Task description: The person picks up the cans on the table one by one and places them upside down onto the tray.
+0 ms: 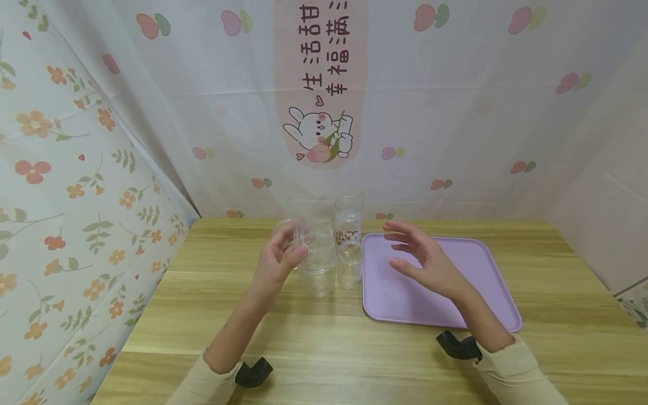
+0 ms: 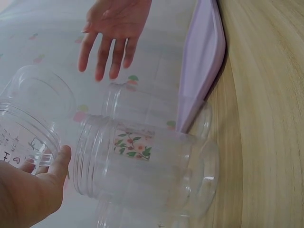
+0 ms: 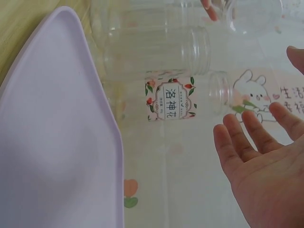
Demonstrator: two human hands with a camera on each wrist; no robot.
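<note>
My left hand grips a jar, likely raised to clear bottles near the surface's far edge; right hand spread, empty.

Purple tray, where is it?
In the head view, the purple tray lies on the table, just right of the clear jars, near the right hand.

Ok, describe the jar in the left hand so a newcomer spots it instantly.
On the wooden table, find the lilac tray, then the clear standing jars left of it in the head view. Above them, in the left hand, is the held jar; unlike its upright neighbours, it is raised and tipped sideways.
</note>
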